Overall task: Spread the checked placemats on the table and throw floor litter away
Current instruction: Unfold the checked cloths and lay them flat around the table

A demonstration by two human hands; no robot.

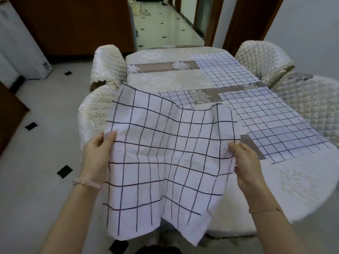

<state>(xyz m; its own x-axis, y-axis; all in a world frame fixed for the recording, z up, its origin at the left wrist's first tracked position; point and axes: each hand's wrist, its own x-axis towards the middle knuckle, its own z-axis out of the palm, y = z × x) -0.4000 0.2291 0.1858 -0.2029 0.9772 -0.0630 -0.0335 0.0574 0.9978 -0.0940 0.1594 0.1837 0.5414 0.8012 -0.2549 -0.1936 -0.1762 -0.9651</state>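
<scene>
Nearest, both hands hold one checked placemat [161,162] up in the air over the near end of the counter [165,77]. The left hand [97,154] pinches its left edge at about 9 o'clock, thumb on top; the right hand [247,162] grips the right edge at 3 o'clock, fingers curled around the cloth. A bead bracelet [88,183] sits on the left wrist and a thin chain [264,210] on the right. The cloth sags and ripples between the hands, its lower edge hanging free.

Beyond it, the counter wears a cream floral cover with brown bands. A second placemat [275,125] lies flat at 2 o'clock, a third [225,70] at 1 o'clock further off, and a corner of a fourth [176,98] shows just past the held cloth.

Quilted cream chairs [108,65] stand along both sides. The floor [36,162] at 9 o'clock is pale tile with small black diamonds. At 12 o'clock a glossy hallway [165,28] runs away between dark wooden frames.
</scene>
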